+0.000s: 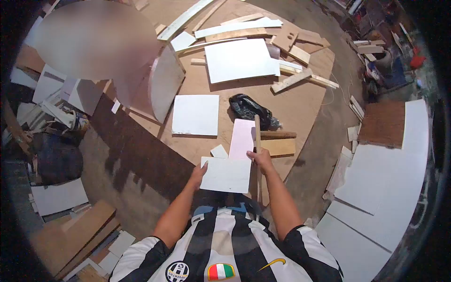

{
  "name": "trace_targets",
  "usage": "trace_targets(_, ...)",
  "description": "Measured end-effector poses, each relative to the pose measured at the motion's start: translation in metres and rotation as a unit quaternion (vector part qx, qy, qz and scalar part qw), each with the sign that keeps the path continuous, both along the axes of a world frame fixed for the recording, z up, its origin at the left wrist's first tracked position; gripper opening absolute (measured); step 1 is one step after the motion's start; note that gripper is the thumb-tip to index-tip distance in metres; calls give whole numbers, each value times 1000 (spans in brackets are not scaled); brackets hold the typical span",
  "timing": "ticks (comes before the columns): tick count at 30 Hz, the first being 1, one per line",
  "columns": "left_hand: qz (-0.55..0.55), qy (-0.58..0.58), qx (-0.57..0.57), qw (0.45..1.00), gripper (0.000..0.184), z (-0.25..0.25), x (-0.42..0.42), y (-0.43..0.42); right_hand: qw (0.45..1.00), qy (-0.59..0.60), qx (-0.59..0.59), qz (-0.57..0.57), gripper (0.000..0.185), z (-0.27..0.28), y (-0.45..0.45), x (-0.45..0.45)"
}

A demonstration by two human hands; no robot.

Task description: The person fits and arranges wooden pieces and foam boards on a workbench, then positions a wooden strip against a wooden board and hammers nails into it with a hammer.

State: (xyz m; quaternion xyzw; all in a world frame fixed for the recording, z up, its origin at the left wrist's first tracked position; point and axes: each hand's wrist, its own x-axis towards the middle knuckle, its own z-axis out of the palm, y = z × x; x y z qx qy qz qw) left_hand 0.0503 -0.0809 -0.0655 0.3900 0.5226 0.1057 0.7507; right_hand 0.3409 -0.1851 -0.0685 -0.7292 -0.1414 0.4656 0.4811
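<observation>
My left hand [199, 176] grips the left edge of a small white board [225, 175], thumb on top, just in front of my body. My right hand [261, 160] is closed around a narrow wooden strip [257, 134] beside that board. Its thumb reaches over to the lower end of a pale pink panel [242, 138], near the white board's upper right corner. Whether these fingers also press on the white board, I cannot tell. A small white offcut [219, 151] lies just beyond the board. Past the strip sits a crumpled black plastic bag [251, 109].
A large brown sheet [307, 117] carries a square white panel [195, 115], a larger white panel [239, 60] and several wooden strips. Short wood pieces [277, 147] lie right of my right hand. A curved panel [167, 82] stands upper left by a blurred area. White sheets [376, 183] lie at right.
</observation>
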Motion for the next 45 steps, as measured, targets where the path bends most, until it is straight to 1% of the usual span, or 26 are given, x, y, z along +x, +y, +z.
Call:
trace_targets(1, 7, -1, -1, 1000, 52, 1, -7, 5, 1000, -1, -1, 7, 14, -1, 14, -2)
trace_targets(3, 86, -54, -50, 994, 51, 4, -27, 13, 997, -13, -32, 67, 17, -10, 50, -2)
trace_targets(4, 96, -67, -59, 991, 49, -4, -40, 18, 992, -105, -15, 64, 19, -11, 75, -11)
trace_targets(5, 102, -66, -61, 991, 49, -11, -52, 18, 999, -33, -7, 28, 19, -9, 91, -19)
trace_targets(6, 134, -92, -72, 984, 49, -12, -61, 18, 987, -145, 62, 10, 19, -32, 114, -27)
trace_targets(7, 166, -119, -81, 976, 49, -13, -68, 19, 996, -73, -33, 47, 21, -22, 134, -28)
trace_targets(8, 176, -126, -87, 972, 49, -13, -72, 19, 994, -82, -46, 47, 19, -57, 154, -30)
trace_targets(9, 178, -123, -87, 972, 49, -17, -77, 19, 998, 24, -39, 48, 22, -41, 169, -35)
trace_targets(11, 175, -102, -86, 976, 50, -32, -88, 17, 989, 122, 87, -19, 27, -23, 186, -51)
trace_targets(12, 176, -101, -89, 975, 50, -37, -92, 15, 989, 123, 84, -19, 27, -23, 184, -54)
trace_targets(14, 182, -71, -103, 975, 48, -47, -95, 13, 987, -86, -18, 133, 36, -18, 177, -46)
trace_targets(16, 174, -71, -88, 978, 48, -50, -98, 13, 953, -241, -32, 178, 45, -10, 136, -56)
trace_targets(18, 171, -72, -70, 980, 47, -47, -99, 16, 932, -235, -115, 252, 52, 12, 97, -65)
trace_targets(21, 143, -81, -53, 985, 43, -33, -108, 23, 910, -302, -161, 232, 56, 11, 44, -95)
trace_targets(23, 44, -40, -34, 998, 40, -34, -118, 27, 891, -345, -178, 234, 62, 5, 27, -106)
trace_targets(24, 41, -40, -33, 998, 40, -33, -121, 29, 892, -345, -177, 231, 62, 8, 28, -109)
trace_targets(26, 26, -18, -42, 999, 39, -30, -126, 32, 864, -331, -249, 285, 68, 16, 28, -119)
trace_targets(28, 14, -8, -44, 999, 38, -27, -128, 34, 865, -338, -243, 281, 69, 8, 30, -118)
trace_targets(30, 49, -31, -41, 997, 39, -25, -127, 34, 864, -346, -236, 279, 71, 7, 37, -115)
trace_targets(32, 43, -29, -29, 998, 39, -26, -129, 37, 880, -392, -125, 237, 71, 10, 50, -108)
trace_targets(35, 44, -31, -26, 998, 40, -27, -126, 37, 871, -430, -101, 216, 73, 22, 102, -105)
trace_targets(38, 41, -24, -3, 999, 41, -27, -112, 38, 877, -404, -127, 229, 74, 32, 163, -97)
trace_targets(41, 14, 14, 31, 999, 42, -31, -98, 40, 887, -418, -66, 185, 72, 57, 198, -88)
trace_targets(43, 24, -9, 30, 999, 44, -18, -82, 38, 900, -410, -29, 143, 66, 75, 202, -83)
trace_targets(44, 4, -1, 40, 999, 45, -22, -77, 37, 917, -366, -58, 144, 59, 89, 195, -79)
trace_targets(45, 2, -4, 36, 999, 45, -31, -72, 37, 916, -369, -63, 143, 59, 86, 184, -73)
